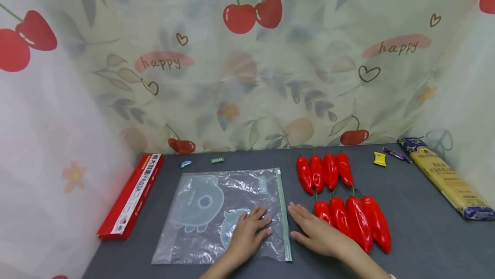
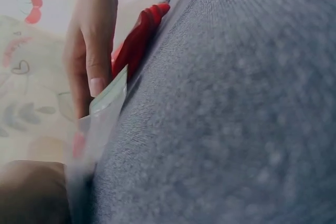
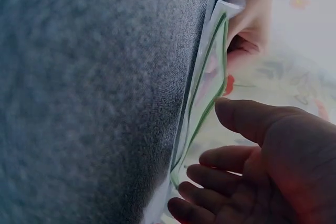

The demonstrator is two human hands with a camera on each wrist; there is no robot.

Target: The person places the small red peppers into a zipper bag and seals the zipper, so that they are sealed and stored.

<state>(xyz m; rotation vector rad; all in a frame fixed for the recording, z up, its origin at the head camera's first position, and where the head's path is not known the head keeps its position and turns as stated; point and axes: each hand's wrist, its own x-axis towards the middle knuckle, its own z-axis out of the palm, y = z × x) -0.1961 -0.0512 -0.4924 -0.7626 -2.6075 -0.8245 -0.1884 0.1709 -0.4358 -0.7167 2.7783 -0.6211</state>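
Observation:
A clear plastic zip bag (image 1: 241, 184) with pale cartoon animal prints lies flat on the dark grey tabletop, its green-edged mouth (image 1: 284, 216) facing right. My left hand (image 1: 249, 231) rests on the bag near that edge, fingers spread and relaxed. Just right of the mouth is my right hand (image 1: 319, 231), fingers extended and holding nothing. In the right wrist view the bag's two green edges (image 3: 220, 72) stand apart, and the right thumb (image 3: 239, 114) is close to them; whether it touches cannot be told. Several red peppers (image 1: 330, 171) lie in two rows beyond and beside the right hand.
A red pasta box (image 1: 133, 197) lies at the left, and a yellow noodle packet (image 1: 444, 176) at the right. Small wrapped candies (image 1: 217, 160) sit along the back, including a yellow one (image 1: 380, 159). Printed fabric walls (image 1: 247, 90) enclose the back and sides.

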